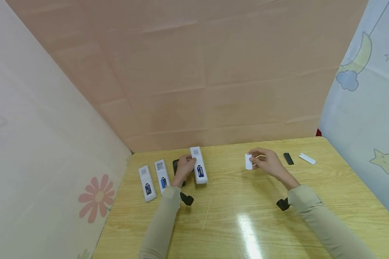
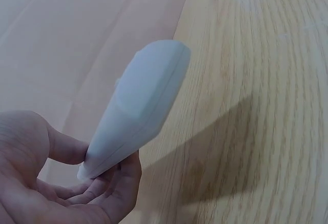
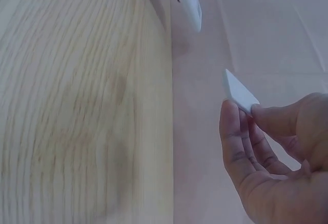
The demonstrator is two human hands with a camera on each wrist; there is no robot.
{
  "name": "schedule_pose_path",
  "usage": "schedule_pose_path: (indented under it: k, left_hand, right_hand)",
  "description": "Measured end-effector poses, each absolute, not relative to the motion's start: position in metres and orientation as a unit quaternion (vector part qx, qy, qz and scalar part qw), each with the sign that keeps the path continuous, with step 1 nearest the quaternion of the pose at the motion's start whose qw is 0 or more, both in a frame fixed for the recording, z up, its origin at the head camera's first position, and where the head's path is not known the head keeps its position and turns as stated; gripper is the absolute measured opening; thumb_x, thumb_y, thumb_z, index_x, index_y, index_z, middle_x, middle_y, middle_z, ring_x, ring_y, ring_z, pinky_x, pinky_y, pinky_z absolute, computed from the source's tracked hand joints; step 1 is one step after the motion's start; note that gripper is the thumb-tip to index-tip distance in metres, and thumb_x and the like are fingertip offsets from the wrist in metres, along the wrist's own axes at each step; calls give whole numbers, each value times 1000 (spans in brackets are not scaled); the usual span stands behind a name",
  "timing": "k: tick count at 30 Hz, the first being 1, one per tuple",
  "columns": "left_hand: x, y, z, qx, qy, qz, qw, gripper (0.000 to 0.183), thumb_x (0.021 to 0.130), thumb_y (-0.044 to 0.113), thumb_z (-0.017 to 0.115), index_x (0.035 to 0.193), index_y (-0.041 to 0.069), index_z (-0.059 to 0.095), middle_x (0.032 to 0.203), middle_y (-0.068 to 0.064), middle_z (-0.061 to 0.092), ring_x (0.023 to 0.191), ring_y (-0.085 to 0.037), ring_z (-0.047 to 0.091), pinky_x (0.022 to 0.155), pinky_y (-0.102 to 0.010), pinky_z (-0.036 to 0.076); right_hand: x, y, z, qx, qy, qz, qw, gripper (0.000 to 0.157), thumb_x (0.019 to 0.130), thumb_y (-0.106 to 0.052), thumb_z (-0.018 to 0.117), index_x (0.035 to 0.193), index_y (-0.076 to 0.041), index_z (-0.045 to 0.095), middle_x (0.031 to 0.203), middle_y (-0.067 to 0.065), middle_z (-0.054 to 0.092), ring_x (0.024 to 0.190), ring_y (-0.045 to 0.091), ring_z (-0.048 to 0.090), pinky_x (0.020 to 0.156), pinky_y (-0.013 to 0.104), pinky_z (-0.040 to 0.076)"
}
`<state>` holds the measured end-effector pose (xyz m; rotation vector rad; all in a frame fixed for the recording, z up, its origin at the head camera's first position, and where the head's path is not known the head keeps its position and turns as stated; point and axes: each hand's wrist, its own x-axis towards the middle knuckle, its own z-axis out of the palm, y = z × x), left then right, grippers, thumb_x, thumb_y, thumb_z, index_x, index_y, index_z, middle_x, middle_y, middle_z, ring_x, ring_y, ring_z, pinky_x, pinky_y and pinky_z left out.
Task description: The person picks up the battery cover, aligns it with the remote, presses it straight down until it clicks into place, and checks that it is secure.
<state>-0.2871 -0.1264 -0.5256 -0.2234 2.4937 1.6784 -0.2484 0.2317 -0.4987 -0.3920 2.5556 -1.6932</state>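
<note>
My left hand [image 1: 185,166] grips a white remote control [image 1: 196,154] by its side, back turned up, with two dark batteries [image 1: 200,171] showing in its uncovered compartment. In the left wrist view the remote [image 2: 138,96] is raised over the table, thumb on one side and fingers on the other. My right hand [image 1: 268,163] pinches a small white battery cover [image 1: 248,162] between thumb and fingers, above the table and well to the right of the remote. The right wrist view shows this cover [image 3: 240,92] tilted, nearly edge-on.
Two white remotes, one at far left [image 1: 147,182] and one beside it [image 1: 162,176], lie back up with batteries exposed. A black remote [image 1: 175,166] is partly hidden behind my left hand. A black cover [image 1: 288,158] and a white cover [image 1: 307,158] lie at right on the wooden table [image 1: 227,201].
</note>
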Motion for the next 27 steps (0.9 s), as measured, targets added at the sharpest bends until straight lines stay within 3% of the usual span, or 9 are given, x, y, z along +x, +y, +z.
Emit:
schedule_pose_path:
  k: [7,13,27]
  left_hand:
    - [-288,-124,-524,-74,804,585,73,49,103,28,55,142,0,49,128,-20,62,105,-29,67,83,-39,60]
    - [-287,-122,-523,-72,802,588,77,50,102,30,55,143,1,48,129,-18,62,106,-27,67,87,-42,58]
    - [-280,-112,-508,-60,797,597,77,48,103,29,54,143,2,49,124,-15,64,104,-25,67,82,-40,59]
  right_hand:
    - [-248,223,-493,-126,818,-560,31,30,101,-14,62,128,-2,61,112,21,60,86,26,71,74,42,61]
    - [-245,220,-490,-134,817,-560,37,29,101,-17,63,128,-6,61,112,19,61,86,27,71,72,35,61]
    - [-241,210,-480,-140,803,-576,56,30,100,-18,64,128,-6,62,115,20,62,89,30,70,75,36,61]
